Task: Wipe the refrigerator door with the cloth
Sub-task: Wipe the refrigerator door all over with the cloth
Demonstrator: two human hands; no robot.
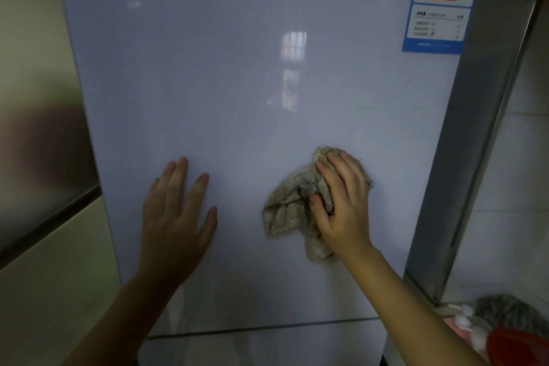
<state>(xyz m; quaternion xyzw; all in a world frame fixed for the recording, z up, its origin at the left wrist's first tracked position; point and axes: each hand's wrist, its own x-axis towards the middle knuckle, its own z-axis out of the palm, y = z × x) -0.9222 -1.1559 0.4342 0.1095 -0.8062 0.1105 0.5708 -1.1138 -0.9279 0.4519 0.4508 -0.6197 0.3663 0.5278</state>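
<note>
The glossy white refrigerator door (237, 83) fills most of the head view. My right hand (344, 202) presses a crumpled beige cloth (289, 208) against the door's lower right part, with the thumb and fingers curled into its folds. My left hand (175, 217) lies flat on the door to the left of the cloth, fingers spread and holding nothing. A seam (267, 328) below both hands divides this door from a lower one.
A blue energy label (439, 3) is stuck at the door's upper right. The grey fridge side (475, 157) and a tiled wall (517, 187) are at the right, a beige cabinet (53, 261) at the left. A red object (517, 348) and grey fabric (505, 313) sit at the bottom right.
</note>
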